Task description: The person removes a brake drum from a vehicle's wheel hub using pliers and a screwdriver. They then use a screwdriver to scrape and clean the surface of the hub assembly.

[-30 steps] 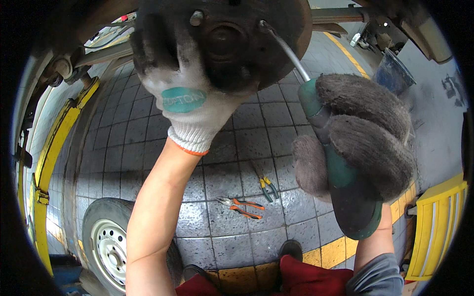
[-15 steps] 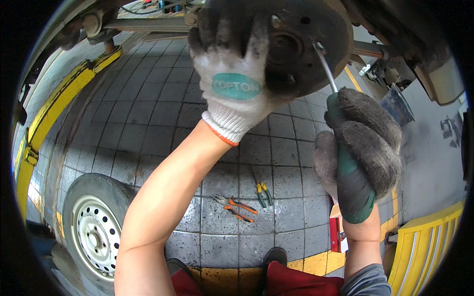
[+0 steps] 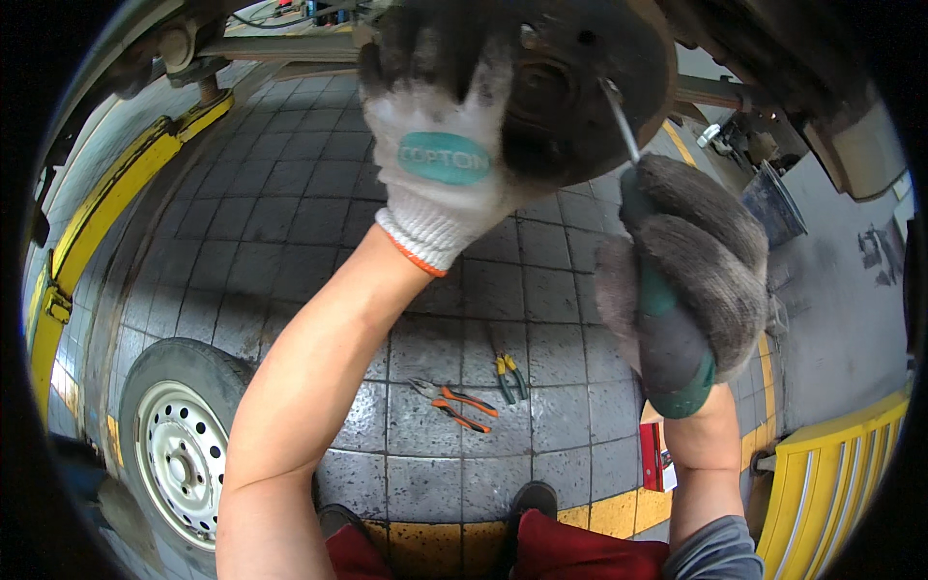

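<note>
A dark, rusty brake drum [image 3: 604, 145] hangs at the top of the view. My left hand [image 3: 440, 126], in a white knit glove with dirty fingers, lies against its left side, the fingers stretched upward and spread. In a soiled grey glove, my right hand [image 3: 701, 256] is closed around the green and black handle of a screwdriver [image 3: 677, 358]. The metal shaft slants up and left to the drum's face, where its tip meets the right part, near a hole. What exactly the tip touches is too small to tell.
Orange-handled pliers [image 3: 454, 404] and yellow-green pliers [image 3: 508, 377] lie on the grey tiles. A wheel [image 3: 182, 464] is at lower left, beside a yellow lift arm [image 3: 116, 193]. At right are a dark bucket [image 3: 775, 205], a yellow cabinet [image 3: 831, 483] and a red box [image 3: 655, 454].
Drum and hands sit slightly higher and further left in the view, which has itself shifted a little. My right hand has moved slightly up toward the drum with the screwdriver.
</note>
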Tool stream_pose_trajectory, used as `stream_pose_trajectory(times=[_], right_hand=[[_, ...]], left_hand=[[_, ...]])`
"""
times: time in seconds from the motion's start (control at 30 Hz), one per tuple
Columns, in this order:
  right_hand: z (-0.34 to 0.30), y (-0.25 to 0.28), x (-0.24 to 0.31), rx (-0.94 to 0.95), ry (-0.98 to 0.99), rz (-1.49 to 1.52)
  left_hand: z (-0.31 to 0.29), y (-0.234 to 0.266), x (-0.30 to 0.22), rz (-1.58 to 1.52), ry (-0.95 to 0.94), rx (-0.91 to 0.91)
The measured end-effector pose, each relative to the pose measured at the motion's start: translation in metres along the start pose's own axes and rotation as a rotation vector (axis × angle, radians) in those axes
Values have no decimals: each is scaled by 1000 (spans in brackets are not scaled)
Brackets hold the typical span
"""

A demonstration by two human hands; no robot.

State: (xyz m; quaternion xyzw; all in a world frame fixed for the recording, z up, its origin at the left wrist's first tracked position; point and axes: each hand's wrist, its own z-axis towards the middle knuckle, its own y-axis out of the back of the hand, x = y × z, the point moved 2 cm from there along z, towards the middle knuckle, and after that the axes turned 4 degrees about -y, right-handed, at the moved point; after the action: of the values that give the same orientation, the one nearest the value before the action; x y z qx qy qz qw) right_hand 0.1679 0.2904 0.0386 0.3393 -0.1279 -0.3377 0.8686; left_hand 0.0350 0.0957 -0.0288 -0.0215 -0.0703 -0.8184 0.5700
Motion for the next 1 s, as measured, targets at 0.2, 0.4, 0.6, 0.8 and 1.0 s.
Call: stream_pose_trajectory(times=[0.2, 0.4, 0.6, 0.8, 1.0], right_hand=[[-7, -2, 0, 69, -262, 599], [4, -7, -6, 48, 16, 344], [4, -6, -2, 117, -124, 502], [-8, -6, -6, 94, -65, 481], [-2, 1, -1, 75, 61, 155]], left_hand=[[19, 2, -10, -128, -14, -13], [29, 13, -11, -254, -34, -29], [26, 2, -10, -267, -80, -111], [19, -1, -13, -247, -3, -125], [21, 1, -11, -331, -20, -118]])
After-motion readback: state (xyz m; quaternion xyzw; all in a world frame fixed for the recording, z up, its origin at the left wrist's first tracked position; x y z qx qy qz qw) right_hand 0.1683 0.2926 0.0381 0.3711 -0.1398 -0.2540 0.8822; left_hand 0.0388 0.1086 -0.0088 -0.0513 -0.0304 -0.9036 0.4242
